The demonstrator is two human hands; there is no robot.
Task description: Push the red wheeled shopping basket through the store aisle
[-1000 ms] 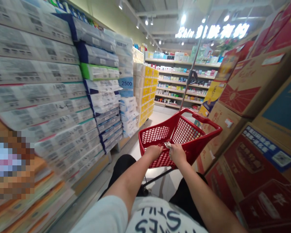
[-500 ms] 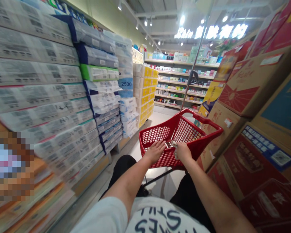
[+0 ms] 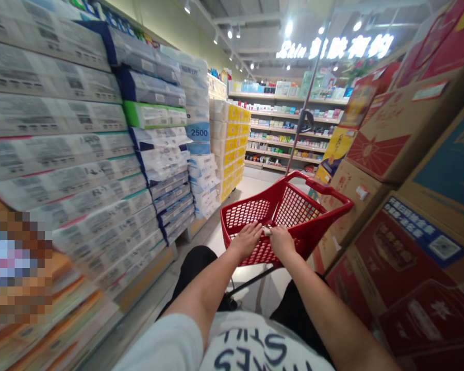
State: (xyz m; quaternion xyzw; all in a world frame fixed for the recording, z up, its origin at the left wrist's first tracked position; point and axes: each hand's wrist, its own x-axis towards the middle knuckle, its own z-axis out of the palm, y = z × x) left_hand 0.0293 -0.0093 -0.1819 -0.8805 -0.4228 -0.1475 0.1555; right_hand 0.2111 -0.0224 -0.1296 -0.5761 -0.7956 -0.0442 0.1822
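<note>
A red plastic shopping cart stands in front of me, its mesh basket seen from the side. On the cart's near rim lies my left hand, fingers stretched out over the edge. Close beside it, my right hand is closed at the same rim, with a small whitish crumpled thing at its fingers. What that whitish thing is cannot be made out. A small gap separates the two hands.
Tall stacks of wrapped paper packs line the left side. Cardboard cartons are piled close on the right. A slanted metal pole rises behind the cart, with stocked shelves further back.
My right hand has moved left along the rim, closer to my left hand, bringing the whitish thing with it. The view has shifted slightly.
</note>
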